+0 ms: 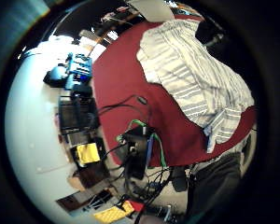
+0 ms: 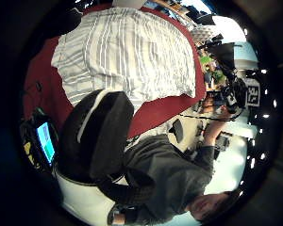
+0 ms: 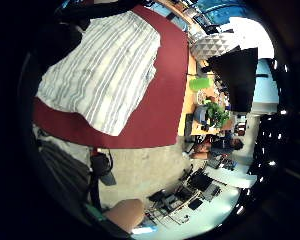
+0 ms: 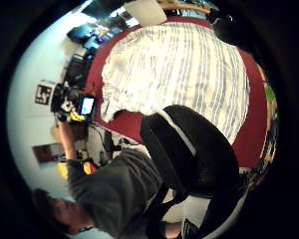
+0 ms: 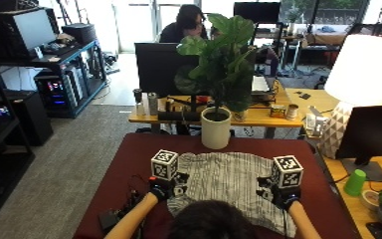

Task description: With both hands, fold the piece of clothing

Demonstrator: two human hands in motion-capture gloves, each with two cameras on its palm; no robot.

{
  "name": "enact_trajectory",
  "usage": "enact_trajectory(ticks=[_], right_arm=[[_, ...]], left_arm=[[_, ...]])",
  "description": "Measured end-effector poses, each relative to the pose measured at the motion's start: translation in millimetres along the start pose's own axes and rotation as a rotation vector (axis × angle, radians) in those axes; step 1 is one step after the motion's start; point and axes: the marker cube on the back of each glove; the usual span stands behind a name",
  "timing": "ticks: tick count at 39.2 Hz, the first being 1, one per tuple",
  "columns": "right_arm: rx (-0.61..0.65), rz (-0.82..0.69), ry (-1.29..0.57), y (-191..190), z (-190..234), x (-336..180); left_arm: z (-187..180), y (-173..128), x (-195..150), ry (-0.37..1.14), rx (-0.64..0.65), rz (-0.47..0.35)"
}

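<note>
Both forearms reach forward from the person's body, roughly parallel and set well apart. The left hand (image 5: 160,189) is raised, palm turned down, at the end of a bare forearm that angles slightly inward. The right hand (image 5: 285,196) is raised at about the same height, palm also down, its forearm running nearly straight ahead. In each thumb side palm view the other hand (image 2: 96,136) appears as a dark gloved shape (image 4: 189,149). Whether the fingers of either hand are curled or straight cannot be made out.

No readable txt, labels, brands or nos. in any view.
</note>
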Motion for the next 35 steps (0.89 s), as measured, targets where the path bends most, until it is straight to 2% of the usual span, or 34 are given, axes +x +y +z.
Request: enact_trajectory(ticks=[7, 15, 27, 31, 35], right_arm=[[-0.021, 0.033, 0.032, 4, -2, 9], [-0.069, 0.038, 0.046, 5, 1, 13], [-0.241, 0.012, 0.082, 4, 46, 10], [-0.321, 0.009, 0.106, 5, 73, 9], [-0.386, 0.028, 0.126, 6, 103, 13]], left_arm=[[-11, 6, -16, 0.003, -0.008, -0.042], [-7, 23, 0, -0.032, -0.065, -0.018], [57, 40, 42, -0.141, -0.281, 0.068], [87, 42, 47, -0.242, -0.343, 0.052], [108, 40, 49, -0.302, -0.298, 0.024]])
